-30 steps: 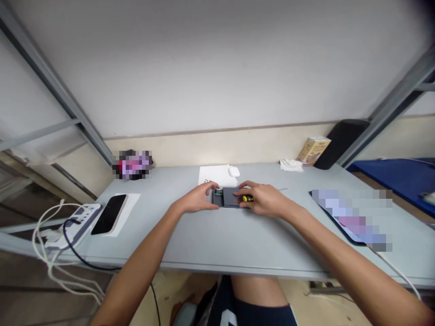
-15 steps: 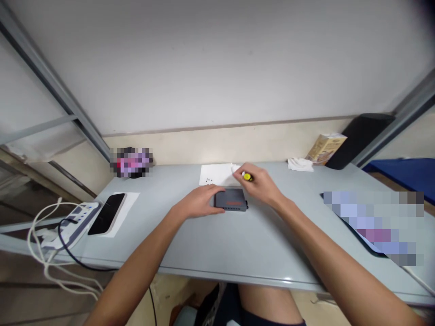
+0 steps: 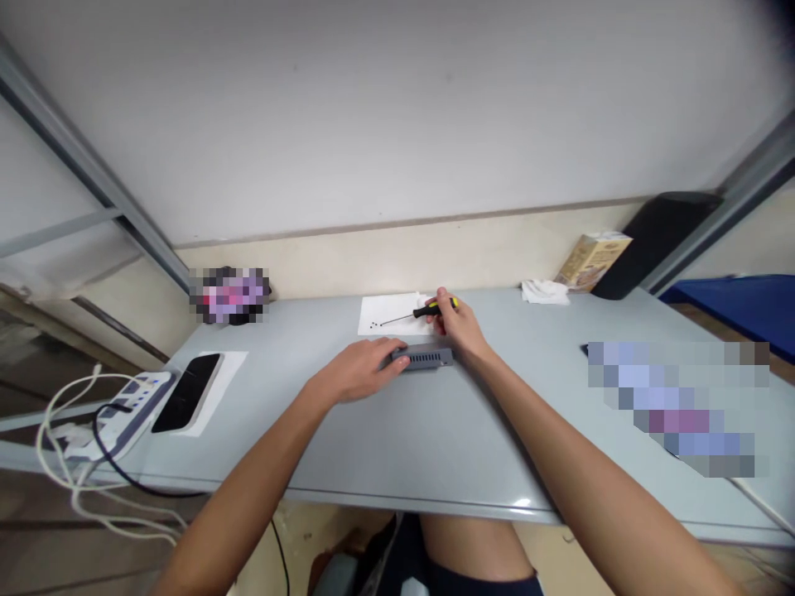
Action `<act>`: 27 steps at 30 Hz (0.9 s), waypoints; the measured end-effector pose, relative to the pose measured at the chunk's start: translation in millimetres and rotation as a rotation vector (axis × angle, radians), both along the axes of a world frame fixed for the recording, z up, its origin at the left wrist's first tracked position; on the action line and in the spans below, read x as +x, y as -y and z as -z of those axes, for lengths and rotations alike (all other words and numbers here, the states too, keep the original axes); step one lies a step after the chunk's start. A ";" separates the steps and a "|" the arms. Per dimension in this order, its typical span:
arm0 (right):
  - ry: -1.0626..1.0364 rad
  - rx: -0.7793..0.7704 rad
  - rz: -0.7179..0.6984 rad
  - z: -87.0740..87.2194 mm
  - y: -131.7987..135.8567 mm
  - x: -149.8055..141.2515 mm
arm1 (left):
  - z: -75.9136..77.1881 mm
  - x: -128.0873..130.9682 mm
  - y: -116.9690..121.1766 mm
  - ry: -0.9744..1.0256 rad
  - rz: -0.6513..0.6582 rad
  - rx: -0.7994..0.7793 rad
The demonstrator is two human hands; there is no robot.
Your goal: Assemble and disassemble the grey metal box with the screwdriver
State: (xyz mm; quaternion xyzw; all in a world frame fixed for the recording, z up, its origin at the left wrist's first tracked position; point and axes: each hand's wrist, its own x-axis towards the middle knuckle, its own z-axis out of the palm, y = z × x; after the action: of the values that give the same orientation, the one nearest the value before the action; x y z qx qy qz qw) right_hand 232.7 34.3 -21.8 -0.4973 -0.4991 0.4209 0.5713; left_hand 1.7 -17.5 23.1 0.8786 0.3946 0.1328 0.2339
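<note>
My left hand (image 3: 366, 367) grips the left end of a small dark grey box (image 3: 425, 358) with a row of vent slots along the side facing me. In my right hand (image 3: 458, 323) is a screwdriver (image 3: 428, 310) with a black and yellow handle. Its thin shaft points left, and the tip is at a small black screw on a sheet of white paper (image 3: 388, 307). Several other tiny black screws (image 3: 373, 324) lie close by on that paper. The grey box is just in front of the paper, tilted so that its vented side shows.
On the left are a phone (image 3: 188, 393) on white paper and a power strip (image 3: 127, 414) with tangled cables. A crumpled tissue (image 3: 545, 292), a yellow carton (image 3: 593, 261) and a black cylinder (image 3: 658, 244) stand at the back right. A blurred-out flat object (image 3: 671, 406) lies at right.
My right hand has turned the screwdriver so its shaft points left, down to the screws. The grey box has been tipped, from its top face showing to its vented side showing.
</note>
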 end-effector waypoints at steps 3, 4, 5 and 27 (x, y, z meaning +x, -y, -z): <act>-0.046 -0.058 -0.014 3.0 -0.6 -4.3 | -0.7 -0.1 -2.1 0.063 -0.025 -0.050; -0.044 -0.066 -0.015 3.5 -0.4 -5.5 | 0.0 0.1 -2.8 0.077 -0.040 -0.060; -0.032 -0.069 -0.018 3.9 0.2 -6.6 | 1.2 0.4 -3.4 0.088 -0.057 -0.066; -0.343 -0.021 0.089 -23.8 9.6 1.1 | 25.1 4.9 -16.2 0.549 -0.344 0.051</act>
State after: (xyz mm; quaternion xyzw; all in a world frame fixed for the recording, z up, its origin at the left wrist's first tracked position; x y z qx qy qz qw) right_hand 233.8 24.7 2.0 -0.4456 -0.3674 0.4792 0.6609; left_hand 6.7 -1.4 -2.0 0.7362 0.4557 0.4123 0.2835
